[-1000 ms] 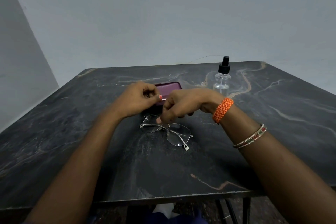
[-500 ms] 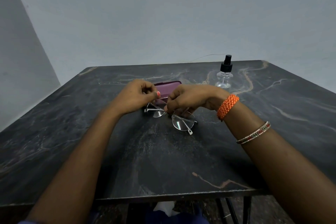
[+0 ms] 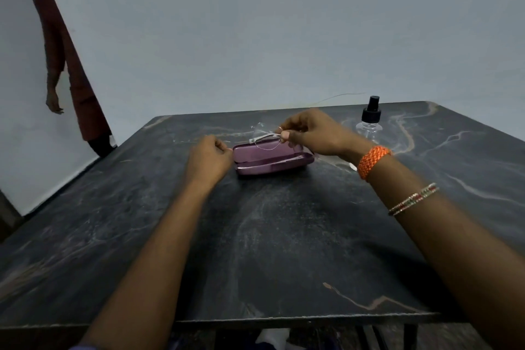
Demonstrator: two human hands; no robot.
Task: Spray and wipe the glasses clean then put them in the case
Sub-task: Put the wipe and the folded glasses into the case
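My right hand (image 3: 312, 133) pinches the thin-rimmed glasses (image 3: 265, 140) by the frame and holds them just above the purple case (image 3: 272, 163). The glasses look folded, with a white temple tip pointing left. The case lies on the dark marble table (image 3: 284, 236), and a dark seam runs along its front. My left hand (image 3: 210, 156) is curled into a loose fist at the case's left end, fingertips right against it. I cannot tell whether it grips the case. A clear spray bottle (image 3: 370, 122) with a black nozzle stands at the far right.
Another person (image 3: 65, 65) in dark red clothing stands beyond the table's far left corner, against the pale wall. A thin wire (image 3: 341, 96) trails off the back edge of the table. Chair legs show under the table's near edge.
The glasses have left the table and now hang over the case in my right hand. My left hand has let go of them and moved to the case's left end. The view tilted up.
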